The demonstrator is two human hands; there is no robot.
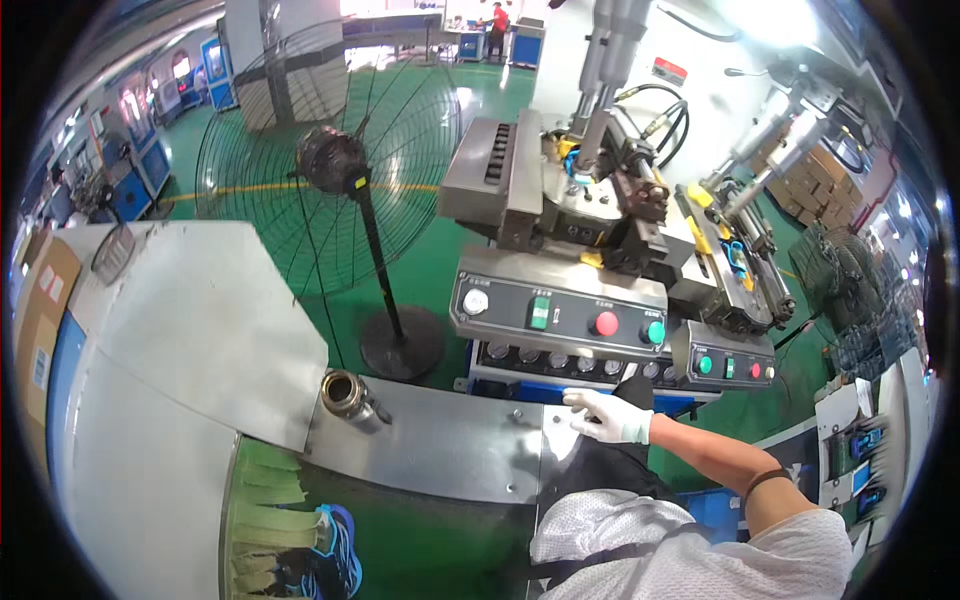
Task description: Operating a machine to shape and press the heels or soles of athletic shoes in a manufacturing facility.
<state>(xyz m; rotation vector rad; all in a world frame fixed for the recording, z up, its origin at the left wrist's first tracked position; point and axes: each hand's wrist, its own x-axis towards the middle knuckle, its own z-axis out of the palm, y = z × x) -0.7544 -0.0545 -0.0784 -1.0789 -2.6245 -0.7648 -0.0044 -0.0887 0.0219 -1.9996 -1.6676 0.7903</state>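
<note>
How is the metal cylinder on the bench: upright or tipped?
Upright: the metal cylinder shows its open round mouth facing upward.

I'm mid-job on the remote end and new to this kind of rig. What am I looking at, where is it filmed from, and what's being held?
There is no robot here. The single picture comes from a wide fisheye camera on a person's head, so straight edges bend near its rim. The person's right hand, in a white glove, shows with fingers open, and I see nothing in it; the left is out of view. Just above it in the picture is a panel with coloured buttons, on the front of a metal machine. To the hand's left runs a metal ledge, with a hollow cylinder near its far left end. Behind stands a large fan.
</note>
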